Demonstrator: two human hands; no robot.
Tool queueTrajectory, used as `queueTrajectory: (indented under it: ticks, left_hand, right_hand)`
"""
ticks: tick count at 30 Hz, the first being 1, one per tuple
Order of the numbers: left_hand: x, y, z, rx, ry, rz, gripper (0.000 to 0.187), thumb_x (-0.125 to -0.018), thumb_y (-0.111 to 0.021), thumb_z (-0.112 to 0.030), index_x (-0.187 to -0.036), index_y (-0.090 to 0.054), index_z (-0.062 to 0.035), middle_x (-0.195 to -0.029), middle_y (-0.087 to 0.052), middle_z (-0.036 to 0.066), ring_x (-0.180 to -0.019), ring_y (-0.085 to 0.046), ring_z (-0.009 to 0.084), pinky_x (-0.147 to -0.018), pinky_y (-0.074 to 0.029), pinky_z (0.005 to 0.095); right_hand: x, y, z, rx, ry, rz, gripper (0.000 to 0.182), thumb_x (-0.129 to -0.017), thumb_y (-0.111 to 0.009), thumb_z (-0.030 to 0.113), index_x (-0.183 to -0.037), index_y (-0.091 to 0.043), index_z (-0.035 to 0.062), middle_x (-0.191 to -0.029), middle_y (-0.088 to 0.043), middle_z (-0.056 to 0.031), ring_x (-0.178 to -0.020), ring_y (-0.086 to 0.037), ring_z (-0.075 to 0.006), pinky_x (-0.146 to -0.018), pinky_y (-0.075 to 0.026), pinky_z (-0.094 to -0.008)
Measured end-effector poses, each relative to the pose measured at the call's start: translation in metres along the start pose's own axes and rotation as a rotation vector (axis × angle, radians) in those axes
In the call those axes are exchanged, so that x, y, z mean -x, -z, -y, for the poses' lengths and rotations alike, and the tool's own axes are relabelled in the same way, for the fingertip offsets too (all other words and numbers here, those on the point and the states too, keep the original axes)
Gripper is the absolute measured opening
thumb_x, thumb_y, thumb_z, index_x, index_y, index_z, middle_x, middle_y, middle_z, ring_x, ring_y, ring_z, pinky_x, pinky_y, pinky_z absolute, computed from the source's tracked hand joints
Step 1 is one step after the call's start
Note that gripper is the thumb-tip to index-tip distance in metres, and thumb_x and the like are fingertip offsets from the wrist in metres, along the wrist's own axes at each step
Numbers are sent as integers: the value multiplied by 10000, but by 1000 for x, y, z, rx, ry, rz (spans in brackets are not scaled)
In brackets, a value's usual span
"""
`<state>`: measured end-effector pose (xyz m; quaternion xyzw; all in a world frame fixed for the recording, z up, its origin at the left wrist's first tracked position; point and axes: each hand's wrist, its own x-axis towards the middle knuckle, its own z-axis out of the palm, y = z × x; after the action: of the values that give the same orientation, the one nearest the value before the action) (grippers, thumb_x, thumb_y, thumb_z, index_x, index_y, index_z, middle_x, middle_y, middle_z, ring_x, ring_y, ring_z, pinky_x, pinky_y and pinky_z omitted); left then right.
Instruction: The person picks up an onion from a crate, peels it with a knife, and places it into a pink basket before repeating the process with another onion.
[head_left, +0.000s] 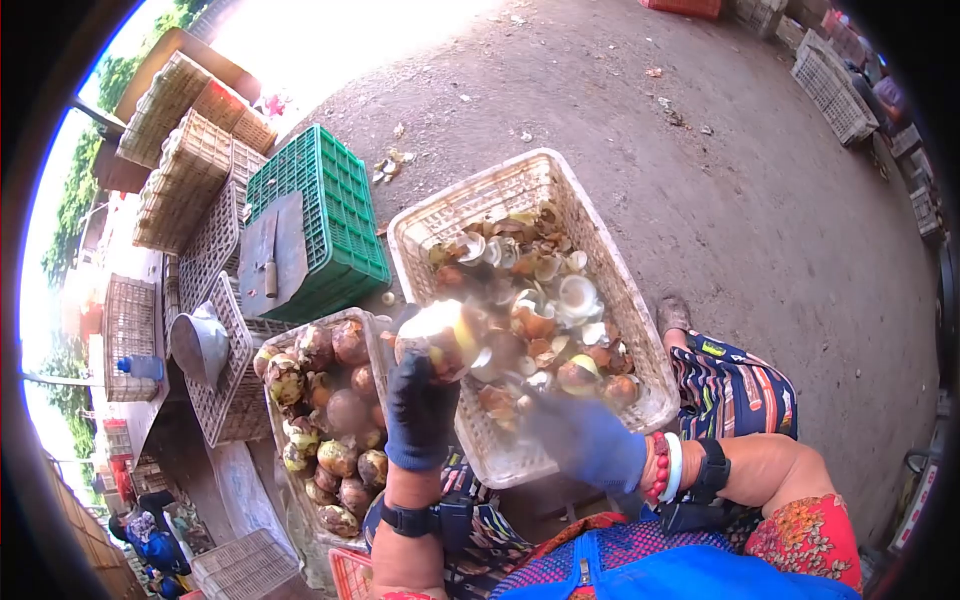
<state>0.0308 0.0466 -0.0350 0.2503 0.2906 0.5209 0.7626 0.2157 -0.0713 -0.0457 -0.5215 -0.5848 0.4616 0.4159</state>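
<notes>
- The left hand, in a dark blue and black fabric glove, is clasped around a round brown-and-white fruit, partly pared, at nine o'clock over the rim of a large off-white plastic crate.
- The right hand, in a blue and grey fabric glove, is over the crate's five o'clock side, blurred by motion; whether it grips anything I cannot tell.
- Inside the large crate lie curved white and brown peelings, with rounder brown-and-green pieces among them.
- At eight o'clock from the large crate, close beside it, a smaller pale plastic crate holds many round brown-and-green fruits.
- At ten o'clock is a green plastic crate, bearing a flat dark sheet and a wooden-handled tool.
- At nine o'clock, farther out, a grey metal pot sits tilted on a pale latticed crate.
- Well apart, at eight o'clock, is another person in blue clothing.
</notes>
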Motion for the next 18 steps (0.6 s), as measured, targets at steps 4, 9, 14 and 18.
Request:
queueTrajectory:
  ticks: [4,9,14,18]
  left_hand:
    - [12,9,5,-221,87,80,519,-921,-657,-253,-1367,-485,-50,-1285,-575,79,-1190,-558,230,-1059,-431,420]
    - [22,-8,14,-605,138,157,630,-959,-623,-407,-1418,-395,-40,-1343,-499,98,-1251,-518,236,-1047,-451,378]
    - [25,-14,17,-519,198,120,659,-927,-647,-450,-1403,-390,-75,-1325,-508,87,-1233,-527,226,-1025,-472,384]
    - [27,-13,19,-361,251,136,682,-921,-650,-444,-1428,-386,-73,-1362,-497,104,-1264,-518,250,-1054,-455,418]
  right_hand:
    - [-44,32,28,-235,-26,-165,309,-969,-631,252,-1150,-571,8,-919,-658,-169,-830,-667,-292,-717,-507,-400]
    - [-52,45,20,-177,-125,81,256,-930,-656,198,-1064,-534,18,-910,-634,-141,-821,-635,-252,-748,-506,-384]
    - [-48,43,17,-216,-194,94,266,-915,-640,194,-1077,-524,18,-911,-637,-155,-827,-643,-269,-759,-509,-395]
    - [-49,35,-5,-156,-150,45,308,-912,-637,170,-1147,-522,6,-979,-661,-166,-892,-654,-247,-806,-518,-384]
